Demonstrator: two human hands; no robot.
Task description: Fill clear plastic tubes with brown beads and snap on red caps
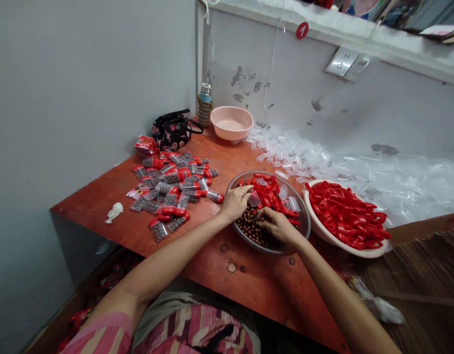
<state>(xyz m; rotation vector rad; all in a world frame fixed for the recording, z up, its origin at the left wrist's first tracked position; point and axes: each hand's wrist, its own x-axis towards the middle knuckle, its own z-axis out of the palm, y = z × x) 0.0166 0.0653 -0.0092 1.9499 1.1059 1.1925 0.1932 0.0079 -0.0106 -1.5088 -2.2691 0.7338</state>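
A grey metal basin holds small round brown balls at its near side and red plastic pieces at its far side. Over the basin's left part, my left hand is closed in a pinch at a clear plastic sleeve. My right hand reaches into the brown balls with its fingers curled around some of them; its fingertips are partly hidden. Another clear sleeve lies among the red pieces.
Left of the basin lie several filled clear packs with red ends. To the right stands a white basin of red plastic pieces. Clear sleeves pile along the wall. A pink basin, bag and bottle stand behind.
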